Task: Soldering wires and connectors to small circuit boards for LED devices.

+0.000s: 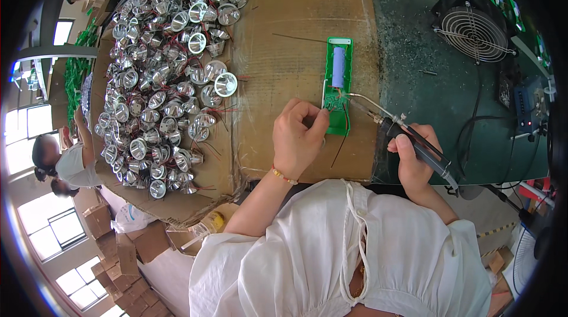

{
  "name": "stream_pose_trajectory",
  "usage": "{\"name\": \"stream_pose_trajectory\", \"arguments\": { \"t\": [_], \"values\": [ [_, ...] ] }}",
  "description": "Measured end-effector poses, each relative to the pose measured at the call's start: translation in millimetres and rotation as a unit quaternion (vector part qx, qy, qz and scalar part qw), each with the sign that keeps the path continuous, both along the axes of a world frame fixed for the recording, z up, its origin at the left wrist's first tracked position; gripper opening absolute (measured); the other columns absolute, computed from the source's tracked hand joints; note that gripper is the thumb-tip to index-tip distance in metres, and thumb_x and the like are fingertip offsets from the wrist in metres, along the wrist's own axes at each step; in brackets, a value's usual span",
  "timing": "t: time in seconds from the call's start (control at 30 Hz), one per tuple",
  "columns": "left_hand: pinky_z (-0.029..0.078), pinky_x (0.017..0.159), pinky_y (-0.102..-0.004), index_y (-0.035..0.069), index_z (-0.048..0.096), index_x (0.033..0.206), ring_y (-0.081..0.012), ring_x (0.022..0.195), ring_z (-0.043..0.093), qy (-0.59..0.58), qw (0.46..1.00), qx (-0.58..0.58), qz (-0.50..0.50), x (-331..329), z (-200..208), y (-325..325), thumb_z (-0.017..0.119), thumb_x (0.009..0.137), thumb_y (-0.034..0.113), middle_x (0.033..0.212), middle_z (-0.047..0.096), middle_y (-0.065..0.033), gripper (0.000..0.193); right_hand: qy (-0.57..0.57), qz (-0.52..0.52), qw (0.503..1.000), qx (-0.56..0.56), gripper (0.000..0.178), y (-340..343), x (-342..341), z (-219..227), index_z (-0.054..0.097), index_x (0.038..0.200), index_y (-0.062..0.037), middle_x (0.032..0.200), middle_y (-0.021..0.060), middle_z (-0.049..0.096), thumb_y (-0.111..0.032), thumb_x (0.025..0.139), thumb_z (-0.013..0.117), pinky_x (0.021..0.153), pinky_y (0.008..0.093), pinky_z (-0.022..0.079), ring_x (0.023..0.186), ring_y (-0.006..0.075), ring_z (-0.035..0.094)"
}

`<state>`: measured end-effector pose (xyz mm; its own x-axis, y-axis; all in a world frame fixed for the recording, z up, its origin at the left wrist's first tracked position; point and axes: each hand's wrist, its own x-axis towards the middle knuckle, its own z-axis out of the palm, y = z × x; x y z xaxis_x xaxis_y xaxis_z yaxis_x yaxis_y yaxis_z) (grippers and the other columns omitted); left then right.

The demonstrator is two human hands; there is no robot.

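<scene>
Left hand bends its thumb and forefinger close together at the left edge of the green casing, which lies on the cardboard; whether they clamp anything, I cannot tell. With my right hand, I grip the soldering iron, pointed toward the casing.

Just right of the left hand, the casing is bright green; its battery, farther out, is lavender. The cardboard sheet beneath that hand is brown, the reflectors to its left silver. The right hand's soldering iron is black and grey.
</scene>
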<state>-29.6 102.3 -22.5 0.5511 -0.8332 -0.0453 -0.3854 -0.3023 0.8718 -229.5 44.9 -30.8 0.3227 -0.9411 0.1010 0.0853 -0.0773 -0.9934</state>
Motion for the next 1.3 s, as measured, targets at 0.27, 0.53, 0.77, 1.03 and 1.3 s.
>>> {"name": "stream_pose_trajectory", "arguments": {
  "t": [0.27, 0.53, 0.77, 1.03, 1.3],
  "values": [
    [0.045, 0.049, -0.0272, 0.001, 0.065, 0.075, -0.0156, 0.046, 0.055, 0.073, 0.997, 0.019, 0.016, 14, 7, 12, 0.065, 0.077, 0.014, 0.055, 0.058, -0.0084, 0.013, 0.016, -0.084, 0.996, -0.029, 0.018, -29, -21, -13, 0.051, 0.087, 0.0032, 0.070, 0.0100, 0.060, -0.009, 0.082, 0.063, 0.055, 0.0226, 0.046, 0.059, 0.0110, 0.057],
    [0.046, 0.051, -0.0316, 0.002, 0.065, 0.072, -0.0232, 0.051, 0.061, -0.131, 0.979, 0.105, -0.116, 51, 24, -116, 0.061, 0.074, 0.018, 0.058, 0.059, -0.0150, 0.017, 0.061, -0.078, 0.995, 0.012, 0.014, -45, -25, -22, 0.052, 0.086, 0.0011, 0.070, 0.0081, 0.059, -0.007, 0.081, 0.062, 0.056, 0.0240, 0.045, 0.060, 0.0111, 0.056],
    [0.048, 0.071, -0.0405, 0.011, 0.069, 0.088, -0.0303, 0.082, 0.062, -0.426, 0.898, 0.068, -0.084, 113, 19, -323, 0.062, 0.078, 0.030, 0.089, 0.065, -0.0117, 0.022, 0.074, -0.046, 0.996, -0.008, 0.017, -46, -29, -26, 0.056, 0.087, -0.0018, 0.072, 0.0079, 0.061, -0.006, 0.076, 0.068, 0.055, 0.0247, 0.045, 0.059, 0.0120, 0.056],
    [0.038, 0.084, -0.0397, 0.012, 0.069, 0.077, -0.0278, 0.103, 0.045, -0.557, 0.805, 0.031, -0.200, 54, 6, -365, 0.064, 0.075, 0.031, 0.102, 0.052, -0.0059, 0.020, 0.064, -0.028, 0.995, -0.077, 0.023, -53, -31, -30, 0.054, 0.090, 0.0006, 0.073, 0.0121, 0.060, -0.002, 0.073, 0.069, 0.050, 0.0252, 0.044, 0.058, 0.0148, 0.057],
    [0.036, 0.078, -0.0404, 0.007, 0.062, 0.065, -0.0292, 0.090, 0.047, -0.440, 0.885, -0.048, -0.146, 49, 14, -200, 0.063, 0.068, 0.015, 0.090, 0.052, -0.0081, 0.008, 0.121, -0.054, 0.991, -0.029, 0.017, -50, -31, -26, 0.055, 0.088, -0.0003, 0.073, 0.0105, 0.061, -0.004, 0.076, 0.066, 0.057, 0.0263, 0.046, 0.061, 0.0141, 0.057]
  ]
}}
